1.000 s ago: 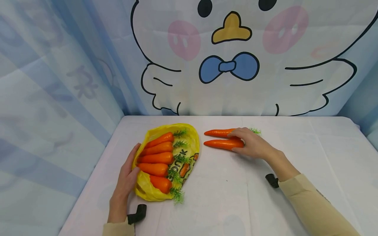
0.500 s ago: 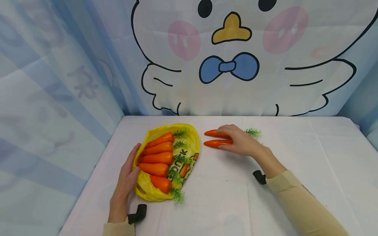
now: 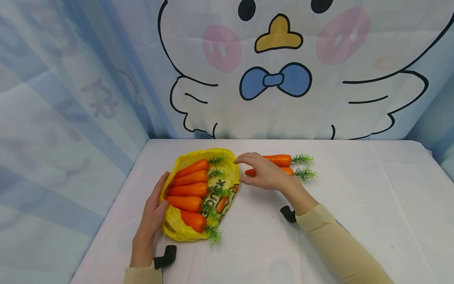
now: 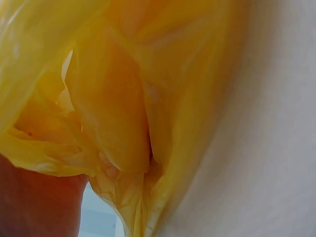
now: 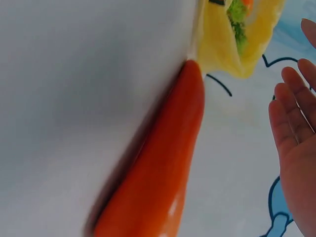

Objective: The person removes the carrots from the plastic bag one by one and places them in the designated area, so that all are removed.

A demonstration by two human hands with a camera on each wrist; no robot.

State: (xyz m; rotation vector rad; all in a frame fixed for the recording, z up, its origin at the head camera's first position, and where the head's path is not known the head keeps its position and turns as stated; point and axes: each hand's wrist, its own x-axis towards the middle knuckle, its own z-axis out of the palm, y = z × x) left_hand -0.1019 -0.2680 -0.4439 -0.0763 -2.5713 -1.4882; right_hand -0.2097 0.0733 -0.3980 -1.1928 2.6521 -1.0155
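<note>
A yellow plastic bag point(image 3: 227, 157) lies on the left part of the table with several orange carrots point(image 3: 186, 191) in its mouth, their green tops toward the right. My left hand point(image 3: 151, 215) holds the bag's left edge, thumb on the near side; the left wrist view shows crumpled yellow plastic point(image 4: 113, 113) close up. My right hand point(image 3: 264, 171) hovers with spread fingers between the bag and two loose carrots, holding nothing. It partly covers the far loose carrot point(image 3: 281, 159) and the near one point(image 3: 288, 171). In the right wrist view a carrot point(image 5: 163, 163) lies below the open palm.
A white cloth covers the table point(image 3: 248, 244). Behind it hangs a curtain point(image 3: 276, 114) with a cartoon bird, and a pale blue curtain point(image 3: 71, 157) hangs at the left. Black wrist mounts point(image 3: 288, 214) stick out from both sleeves.
My right hand has moved left, from over the two loose carrots to the bag's right edge. Those carrots stay where they were. My left hand and the bag have hardly moved.
</note>
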